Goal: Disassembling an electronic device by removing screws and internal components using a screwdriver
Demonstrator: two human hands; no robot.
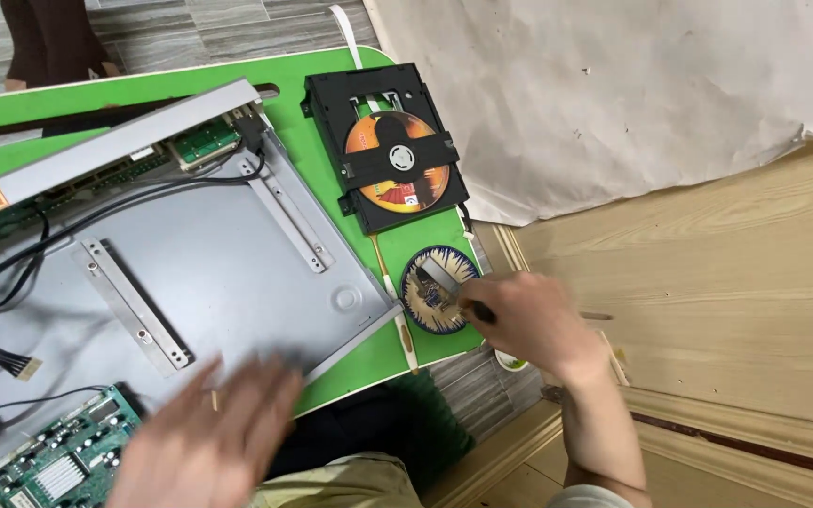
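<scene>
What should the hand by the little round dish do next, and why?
Probably lift the fingers straight up with whatever small part they pinch. The right hand sits at the round dish, fingertips over small metal pieces, while the left hand hovers blurred over the open metal case.

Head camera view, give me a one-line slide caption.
Right hand reaches into small round patterned dish; blurred left hand over open grey metal chassis.

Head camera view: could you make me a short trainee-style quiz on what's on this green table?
1. True or false: the disc drive holds an orange disc.
2. Which hand reaches into the small round dish? A left, B right.
3. What lies under the blurred left hand?

Key: 1 true. 2 B, the right hand. 3 The grey metal chassis, beside a green circuit board.
</scene>
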